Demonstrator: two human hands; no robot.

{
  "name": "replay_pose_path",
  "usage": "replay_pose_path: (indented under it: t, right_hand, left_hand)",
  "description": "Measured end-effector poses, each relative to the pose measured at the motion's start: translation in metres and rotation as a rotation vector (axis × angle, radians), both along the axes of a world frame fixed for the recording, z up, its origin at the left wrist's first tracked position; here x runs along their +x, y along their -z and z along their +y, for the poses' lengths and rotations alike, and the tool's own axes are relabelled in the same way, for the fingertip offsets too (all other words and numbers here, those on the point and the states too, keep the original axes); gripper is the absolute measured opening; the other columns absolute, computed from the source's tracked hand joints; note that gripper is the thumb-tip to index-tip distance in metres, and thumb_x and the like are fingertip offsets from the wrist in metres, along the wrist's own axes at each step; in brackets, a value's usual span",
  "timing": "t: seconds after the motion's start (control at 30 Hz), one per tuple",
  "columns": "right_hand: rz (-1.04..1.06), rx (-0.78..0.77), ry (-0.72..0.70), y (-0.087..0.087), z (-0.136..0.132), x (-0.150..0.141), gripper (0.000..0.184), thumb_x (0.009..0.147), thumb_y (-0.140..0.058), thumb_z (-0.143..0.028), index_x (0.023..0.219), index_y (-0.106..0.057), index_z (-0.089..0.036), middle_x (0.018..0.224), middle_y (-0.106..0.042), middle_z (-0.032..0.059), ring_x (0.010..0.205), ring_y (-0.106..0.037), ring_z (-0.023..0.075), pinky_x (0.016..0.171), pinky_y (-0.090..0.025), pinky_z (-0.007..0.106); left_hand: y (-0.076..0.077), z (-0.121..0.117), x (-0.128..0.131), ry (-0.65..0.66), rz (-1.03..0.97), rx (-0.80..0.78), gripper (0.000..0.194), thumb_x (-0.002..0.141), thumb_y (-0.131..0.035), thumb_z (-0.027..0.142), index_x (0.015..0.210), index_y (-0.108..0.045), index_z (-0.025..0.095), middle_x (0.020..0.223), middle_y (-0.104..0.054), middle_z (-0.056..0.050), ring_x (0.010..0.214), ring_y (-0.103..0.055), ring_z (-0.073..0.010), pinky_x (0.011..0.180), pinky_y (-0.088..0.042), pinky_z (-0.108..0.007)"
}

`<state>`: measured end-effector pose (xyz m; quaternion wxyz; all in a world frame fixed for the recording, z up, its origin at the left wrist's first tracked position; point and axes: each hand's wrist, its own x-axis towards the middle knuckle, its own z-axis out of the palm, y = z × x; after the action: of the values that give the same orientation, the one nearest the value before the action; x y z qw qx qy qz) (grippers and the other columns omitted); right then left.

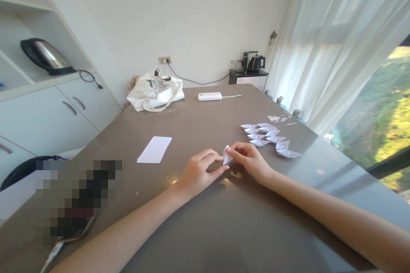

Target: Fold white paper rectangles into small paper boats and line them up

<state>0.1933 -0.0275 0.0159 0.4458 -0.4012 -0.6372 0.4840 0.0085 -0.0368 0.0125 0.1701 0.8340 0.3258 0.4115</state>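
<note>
A small folded piece of white paper (227, 158) is held up over the table between both hands. My right hand (251, 160) pinches it from the right, thumb on its face. On the other side my left hand (200, 169) has thumb and fingers apart, with the fingertips at the paper's left edge; whether they grip it is hard to see. Beyond my right hand sit several folded paper boats (258, 136) in loose rows. A stack of white paper sheets (154, 150) lies to the left of my hands.
On the grey table (205, 230) a white bag (155, 91) and a white power bank (209, 96) with a cable lie at the back. Paper scraps (278, 118) are at the right. A blurred-out object (80, 202) with a cable occupies the left front.
</note>
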Motion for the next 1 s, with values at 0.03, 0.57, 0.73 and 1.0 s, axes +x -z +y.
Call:
replay_pose_path:
  t: [0.03, 0.57, 0.73, 1.0]
  right_hand:
    - [0.0, 0.013, -0.019, 0.0, 0.0, 0.0, 0.038, 0.079, -0.06, -0.051, 0.068, -0.062, -0.014, 0.06, -0.057, -0.0007, 0.053, -0.046, 0.0084, 0.05, -0.035, 0.021]
    - [0.08, -0.199, -0.175, -0.003, -0.006, -0.001, 0.035, 0.078, -0.062, -0.049, 0.087, -0.051, -0.017, 0.066, -0.066, 0.0017, 0.057, -0.065, 0.0145, 0.047, -0.053, 0.024]
    - [0.057, -0.159, -0.163, -0.002, -0.01, -0.004, 0.03, 0.077, -0.065, -0.042, 0.079, -0.049, -0.017, 0.068, -0.062, 0.0, 0.059, -0.062, 0.0133, 0.048, -0.053, 0.024]
    - [-0.028, -0.079, -0.099, -0.002, -0.017, -0.007, 0.007, 0.077, -0.052, -0.017, 0.077, -0.046, -0.018, 0.067, -0.06, -0.0021, 0.056, -0.058, 0.0104, 0.05, -0.051, 0.022]
  left_hand:
    - [-0.001, 0.0, 0.001, -0.004, -0.066, -0.074, 0.014, 0.082, -0.061, 0.03, 0.084, -0.064, 0.016, 0.083, -0.065, -0.005, 0.077, -0.062, -0.015, 0.072, -0.048, -0.025]
    - [-0.007, -0.002, 0.005, -0.022, -0.159, -0.228, 0.011, 0.083, -0.057, 0.022, 0.087, -0.065, 0.015, 0.078, -0.069, -0.002, 0.072, -0.064, -0.0124, 0.071, -0.048, -0.022]
    - [-0.009, -0.009, 0.009, -0.08, -0.084, -0.126, 0.008, 0.082, -0.056, 0.02, 0.076, -0.059, 0.015, 0.068, -0.063, 0.0, 0.064, -0.059, -0.0103, 0.064, -0.044, -0.02]
    - [-0.007, -0.012, 0.012, -0.069, -0.024, -0.053, 0.005, 0.081, -0.056, 0.018, 0.076, -0.058, 0.016, 0.065, -0.055, 0.001, 0.059, -0.05, -0.0103, 0.059, -0.039, -0.022]
